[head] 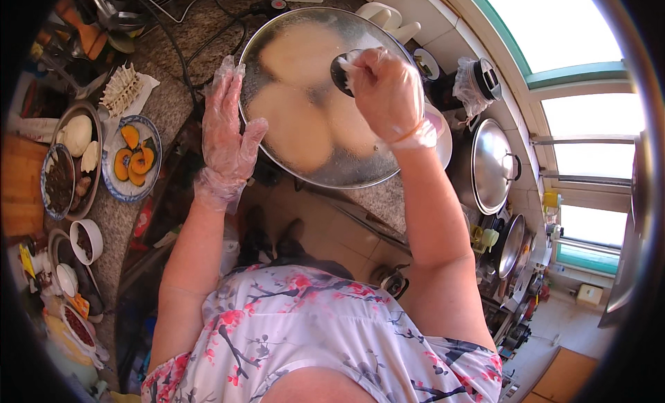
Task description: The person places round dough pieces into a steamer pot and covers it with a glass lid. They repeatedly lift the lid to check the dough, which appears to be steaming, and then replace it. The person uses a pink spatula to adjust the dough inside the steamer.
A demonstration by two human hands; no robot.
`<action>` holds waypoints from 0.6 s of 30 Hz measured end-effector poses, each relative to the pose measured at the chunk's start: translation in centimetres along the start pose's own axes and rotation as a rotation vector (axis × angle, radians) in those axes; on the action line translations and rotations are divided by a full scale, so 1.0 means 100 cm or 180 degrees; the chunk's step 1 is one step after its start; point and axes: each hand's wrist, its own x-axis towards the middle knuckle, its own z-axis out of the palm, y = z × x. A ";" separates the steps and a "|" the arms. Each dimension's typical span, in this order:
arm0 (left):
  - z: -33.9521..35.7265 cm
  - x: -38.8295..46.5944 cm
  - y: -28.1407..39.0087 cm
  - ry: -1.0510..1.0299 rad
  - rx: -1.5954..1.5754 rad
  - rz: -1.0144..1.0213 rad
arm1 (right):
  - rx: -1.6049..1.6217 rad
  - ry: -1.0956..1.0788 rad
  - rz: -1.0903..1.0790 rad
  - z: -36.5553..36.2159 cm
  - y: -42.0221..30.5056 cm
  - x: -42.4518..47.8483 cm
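A round glass lid (313,94) with a metal rim covers a wide pan. Through its fogged surface show three pale, round, flat pieces of dough (293,130). My right hand (390,99), in a clear plastic glove, is closed around the lid's dark knob (340,75), which it partly hides. At the lid's left rim stands my left hand (228,125), also gloved, with its fingers upright and the thumb apart. It holds nothing; whether it touches the rim I cannot tell.
A plate of pumpkin slices (132,159) and a metal tray (92,195) with food lie on the left counter. Black cables (182,60) run behind my left hand. To the right stand a lidded metal pot (493,166) and a dark container (465,83), below the windows.
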 end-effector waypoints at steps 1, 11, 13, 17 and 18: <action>0.000 0.000 0.000 0.0021 -0.0001 0.0024 | 0.0439 -0.0143 0.0145 -0.001 0.001 0.006; -0.002 0.000 0.000 0.0020 -0.0052 0.0036 | 0.0291 -0.0293 -0.0990 0.005 0.019 0.019; -0.003 0.001 0.002 0.0014 -0.0091 0.0057 | 0.1310 -0.0961 -0.0213 -0.011 0.025 0.023; -0.003 0.003 0.004 0.0000 -0.0165 0.0075 | 0.0866 -0.0267 -0.0200 -0.013 0.045 0.027; -0.003 0.003 0.004 0.0012 -0.0162 0.0094 | 0.0554 -0.0156 -0.0520 -0.005 0.045 0.026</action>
